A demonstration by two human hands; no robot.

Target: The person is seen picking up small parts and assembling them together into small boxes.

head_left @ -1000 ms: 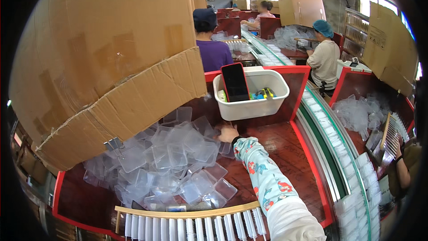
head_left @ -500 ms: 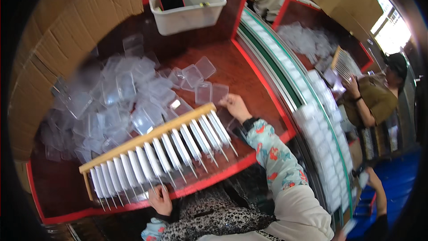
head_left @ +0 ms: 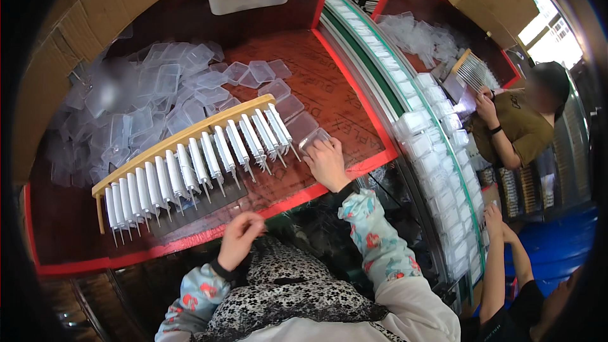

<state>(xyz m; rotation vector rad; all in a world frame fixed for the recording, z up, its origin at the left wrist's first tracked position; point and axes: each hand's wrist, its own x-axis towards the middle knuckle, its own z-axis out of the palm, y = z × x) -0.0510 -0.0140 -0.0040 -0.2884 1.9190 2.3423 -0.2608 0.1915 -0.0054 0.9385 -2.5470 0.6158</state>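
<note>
clear plastic case [head_left: 310, 137] at the fingertips of the curled right grip [head_left: 327, 163], whether clasped or merely touched impossible to tell

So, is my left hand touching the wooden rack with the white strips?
Apart. In the head view, the left hand is below the wooden rack, with some tabletop and its red edge visible between them.
</note>
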